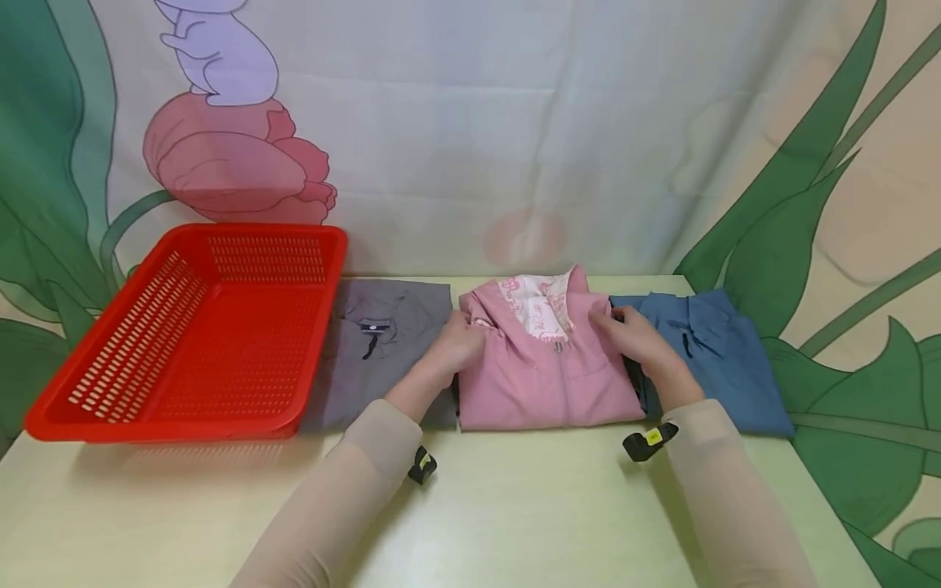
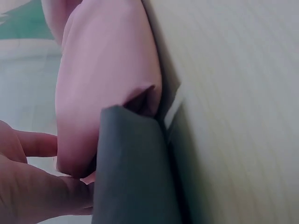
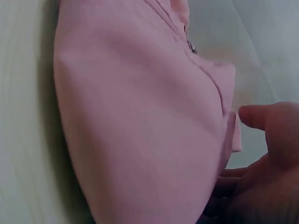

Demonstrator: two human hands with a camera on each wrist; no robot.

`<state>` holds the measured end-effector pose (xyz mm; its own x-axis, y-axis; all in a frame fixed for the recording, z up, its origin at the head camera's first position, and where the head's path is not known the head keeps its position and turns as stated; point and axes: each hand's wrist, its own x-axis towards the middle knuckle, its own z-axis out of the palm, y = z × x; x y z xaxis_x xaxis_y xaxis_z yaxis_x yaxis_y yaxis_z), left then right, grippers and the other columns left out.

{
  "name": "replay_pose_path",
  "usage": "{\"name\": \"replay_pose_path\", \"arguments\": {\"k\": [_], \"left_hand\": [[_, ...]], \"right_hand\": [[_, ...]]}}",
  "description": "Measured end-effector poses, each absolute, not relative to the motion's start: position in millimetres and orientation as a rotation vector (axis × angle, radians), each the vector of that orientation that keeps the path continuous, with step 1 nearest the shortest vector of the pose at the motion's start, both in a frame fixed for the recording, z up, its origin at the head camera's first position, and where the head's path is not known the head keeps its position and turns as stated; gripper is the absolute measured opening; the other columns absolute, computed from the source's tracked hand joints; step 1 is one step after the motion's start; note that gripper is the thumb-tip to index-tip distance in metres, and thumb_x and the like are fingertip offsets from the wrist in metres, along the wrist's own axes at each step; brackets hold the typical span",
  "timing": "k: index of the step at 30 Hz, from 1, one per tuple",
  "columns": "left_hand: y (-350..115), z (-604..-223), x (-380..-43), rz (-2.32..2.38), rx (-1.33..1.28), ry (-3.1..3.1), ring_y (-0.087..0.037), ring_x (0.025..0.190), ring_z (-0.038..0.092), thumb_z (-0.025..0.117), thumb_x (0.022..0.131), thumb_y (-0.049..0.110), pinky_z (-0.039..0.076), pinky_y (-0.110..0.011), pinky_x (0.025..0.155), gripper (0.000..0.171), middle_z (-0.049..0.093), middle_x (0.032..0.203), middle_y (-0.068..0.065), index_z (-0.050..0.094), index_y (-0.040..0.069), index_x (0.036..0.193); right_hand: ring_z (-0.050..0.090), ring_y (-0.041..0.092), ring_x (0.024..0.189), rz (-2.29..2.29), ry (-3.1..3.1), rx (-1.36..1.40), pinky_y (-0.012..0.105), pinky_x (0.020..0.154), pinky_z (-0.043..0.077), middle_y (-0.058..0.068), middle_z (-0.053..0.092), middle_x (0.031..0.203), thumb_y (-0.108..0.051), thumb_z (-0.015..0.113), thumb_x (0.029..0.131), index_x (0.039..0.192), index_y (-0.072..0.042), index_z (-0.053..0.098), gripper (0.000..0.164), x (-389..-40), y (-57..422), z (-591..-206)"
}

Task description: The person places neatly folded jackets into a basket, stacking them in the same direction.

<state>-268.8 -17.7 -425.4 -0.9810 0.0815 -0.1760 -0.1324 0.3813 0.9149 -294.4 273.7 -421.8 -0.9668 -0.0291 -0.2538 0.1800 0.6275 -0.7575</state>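
Observation:
A folded pink zip jacket [image 1: 515,392] with a patterned white lining lies in the middle of the table, its collar toward the curtain. My left hand [image 1: 459,339] pinches its left edge near the shoulder; in the left wrist view, the thumb and a finger [image 2: 39,144] stand on either side of the pink fold. At the right shoulder, my right hand [image 1: 639,335] holds the other edge, the thumb [image 3: 254,116] against the cloth and the other fingers partly hidden behind it. A folded grey garment [image 1: 353,367] lies left of the jacket, a folded blue one [image 1: 728,367] right of it.
A red plastic basket [image 1: 220,343] with perforated walls stands at the left, overlapping the grey garment's edge. Bare pale tabletop [image 1: 515,506] shows in front of the clothes. A printed curtain [image 1: 456,163] hangs behind the table.

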Motion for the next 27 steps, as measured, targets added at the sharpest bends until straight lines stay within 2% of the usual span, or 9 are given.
{"name": "replay_pose_path", "arguments": {"k": [6,11,15,22,27], "left_hand": [[-18.3,-423.0,-272.9,1.681,-0.099,2.372,-0.037,0.133,0.040,0.043,0.096,0.012,0.037,-0.051,0.112,0.047,0.043,0.142,-0.028,0.038,-0.008,0.138],[-17.2,-421.7,-275.2,1.755,-0.109,2.289,-0.036,0.135,0.037,0.046,0.094,0.009,0.034,-0.049,0.114,0.053,0.038,0.147,-0.027,0.033,-0.008,0.142],[-18.0,-422.9,-275.7,1.866,-0.127,2.189,-0.033,0.128,0.042,0.056,0.091,0.004,0.036,-0.047,0.112,0.058,0.038,0.145,-0.026,0.032,-0.007,0.142],[-21.4,-423.3,-276.0,1.947,-0.150,2.190,-0.025,0.103,0.052,0.066,0.089,-0.003,0.048,-0.039,0.091,0.057,0.051,0.124,-0.019,0.040,-0.004,0.139],[-29.5,-416.6,-276.0,1.986,-0.189,2.258,-0.022,0.095,0.056,0.066,0.087,-0.009,0.049,-0.036,0.081,0.056,0.057,0.117,-0.018,0.044,-0.002,0.138]], "right_hand": [[0.036,0.042,0.140,-1.413,2.505,0.174,0.054,0.116,0.032,0.030,0.030,0.156,-0.055,0.046,0.105,0.160,0.007,0.017,0.088,-296.8,280.4,-418.9],[0.046,0.038,0.128,-1.505,2.472,0.081,0.051,0.112,0.038,0.028,0.041,0.144,-0.046,0.043,0.109,0.159,0.005,0.023,0.074,-296.0,285.4,-416.1],[0.047,0.038,0.131,-1.535,2.457,0.000,0.051,0.113,0.037,0.030,0.043,0.144,-0.038,0.035,0.112,0.158,0.006,0.025,0.065,-295.0,289.5,-414.8],[0.043,0.041,0.137,-1.452,2.543,-0.075,0.052,0.113,0.038,0.030,0.041,0.150,-0.027,0.029,0.114,0.155,0.009,0.031,0.055,-290.8,291.2,-416.2],[0.057,0.043,0.124,-1.350,2.602,-0.043,0.048,0.104,0.049,0.035,0.050,0.140,-0.010,0.031,0.110,0.150,0.016,0.034,0.047,-286.3,288.5,-417.1]]}}
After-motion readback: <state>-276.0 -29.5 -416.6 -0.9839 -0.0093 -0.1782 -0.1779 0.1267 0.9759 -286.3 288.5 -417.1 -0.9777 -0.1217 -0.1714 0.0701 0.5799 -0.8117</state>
